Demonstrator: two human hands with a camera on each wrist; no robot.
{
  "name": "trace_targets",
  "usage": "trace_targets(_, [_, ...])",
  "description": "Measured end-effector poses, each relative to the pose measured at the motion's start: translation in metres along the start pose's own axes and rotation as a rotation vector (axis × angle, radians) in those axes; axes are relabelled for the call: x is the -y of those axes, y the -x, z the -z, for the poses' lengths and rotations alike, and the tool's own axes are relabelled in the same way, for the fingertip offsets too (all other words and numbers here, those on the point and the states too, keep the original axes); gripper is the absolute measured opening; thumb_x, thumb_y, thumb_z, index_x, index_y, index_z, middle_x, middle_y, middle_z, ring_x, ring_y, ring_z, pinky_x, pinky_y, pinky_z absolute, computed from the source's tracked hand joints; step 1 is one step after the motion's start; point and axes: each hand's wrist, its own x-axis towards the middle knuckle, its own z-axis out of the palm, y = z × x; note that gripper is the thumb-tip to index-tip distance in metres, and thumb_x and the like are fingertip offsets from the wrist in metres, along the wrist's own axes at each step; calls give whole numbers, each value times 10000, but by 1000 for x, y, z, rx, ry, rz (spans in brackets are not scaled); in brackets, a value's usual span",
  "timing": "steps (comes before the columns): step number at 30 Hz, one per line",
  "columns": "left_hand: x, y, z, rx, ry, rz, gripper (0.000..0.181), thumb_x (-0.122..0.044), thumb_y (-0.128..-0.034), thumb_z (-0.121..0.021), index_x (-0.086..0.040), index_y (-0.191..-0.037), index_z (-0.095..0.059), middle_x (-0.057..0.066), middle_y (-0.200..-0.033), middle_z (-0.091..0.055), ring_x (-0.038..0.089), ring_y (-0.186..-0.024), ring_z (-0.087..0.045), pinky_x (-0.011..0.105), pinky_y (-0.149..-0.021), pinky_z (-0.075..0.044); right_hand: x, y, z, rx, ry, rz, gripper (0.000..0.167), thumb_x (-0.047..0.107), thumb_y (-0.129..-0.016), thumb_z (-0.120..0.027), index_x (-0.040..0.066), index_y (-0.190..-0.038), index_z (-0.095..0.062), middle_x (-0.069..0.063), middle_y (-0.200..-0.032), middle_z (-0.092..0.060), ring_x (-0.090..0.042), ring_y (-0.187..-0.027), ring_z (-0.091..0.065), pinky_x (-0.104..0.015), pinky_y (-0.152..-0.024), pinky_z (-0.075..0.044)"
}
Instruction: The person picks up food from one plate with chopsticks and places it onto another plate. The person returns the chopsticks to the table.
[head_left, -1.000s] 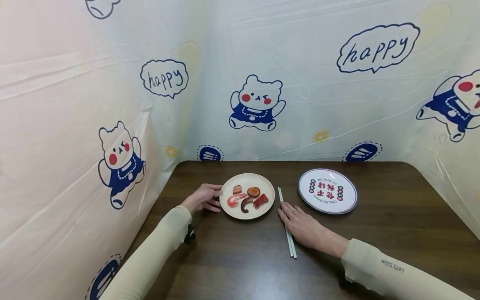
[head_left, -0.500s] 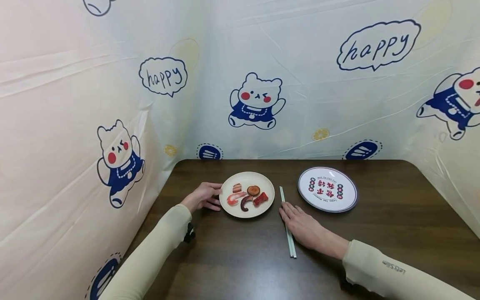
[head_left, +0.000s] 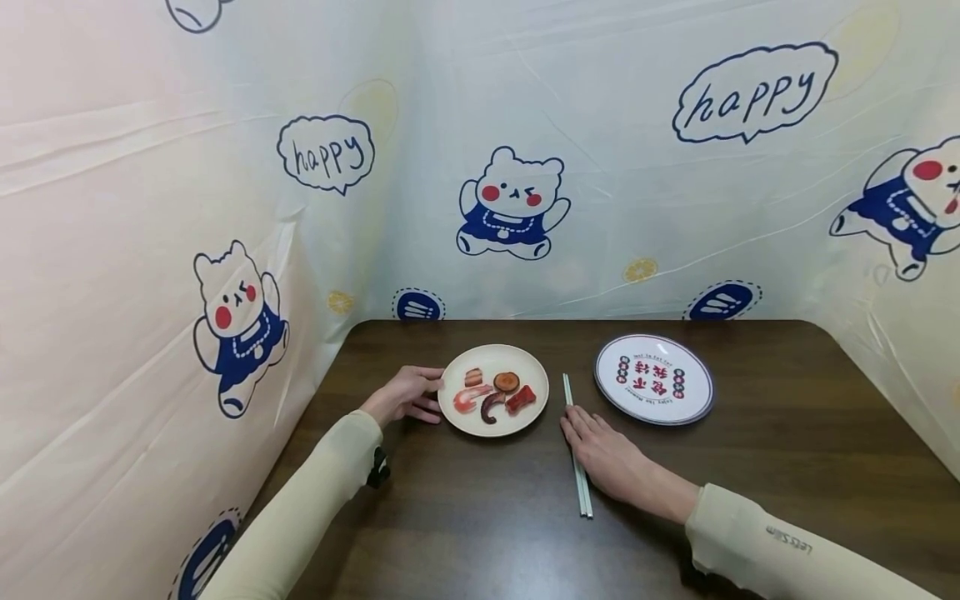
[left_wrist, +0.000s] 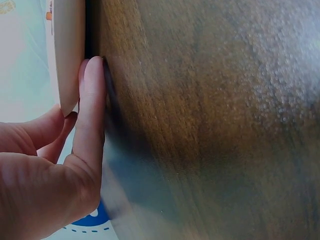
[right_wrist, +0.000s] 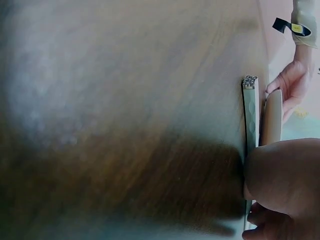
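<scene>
In the head view, a cream plate (head_left: 465, 425) bears several food pieces: a shrimp (head_left: 467, 400), a curled tentacle (head_left: 491, 407), a red piece (head_left: 521, 400), a round brown slice (head_left: 507, 382) and a streaky bacon-like piece (head_left: 474, 377). My left hand (head_left: 408, 395) holds the plate's left edge; the left wrist view shows the thumb at the rim and a finger (left_wrist: 92, 105) stretched along the underside. Right of the plate, pale green chopsticks (head_left: 581, 492) lie side by side. My right hand (head_left: 603, 457) lies over their middle, gripping them; its fingers are partly hidden in the right wrist view.
A white, blue-rimmed plate (head_left: 652, 408) with red and green lettering stands on the right, beyond my right hand. The brown wooden table (head_left: 465, 517) meets a printed bear-pattern curtain (head_left: 420, 192) at the back and sides.
The chopsticks' far ends have shifted slightly rightwards, together with my right hand. My left hand and the cream plate stay in place.
</scene>
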Motion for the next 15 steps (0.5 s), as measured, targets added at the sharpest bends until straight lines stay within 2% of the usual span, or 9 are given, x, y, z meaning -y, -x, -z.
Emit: trace_targets(15, [0,-4,2,15,-9,6,485,-127,-1104,-561,-97,-1583,-490,225,-1434,-553,275,-853,-727,465,-760,-664,2,1,0,23,1,-24,475,-45,-942,-648,-145,-1398,-566,-352,-1481,-494,-451,-1388,-501,-550,-1061,-522])
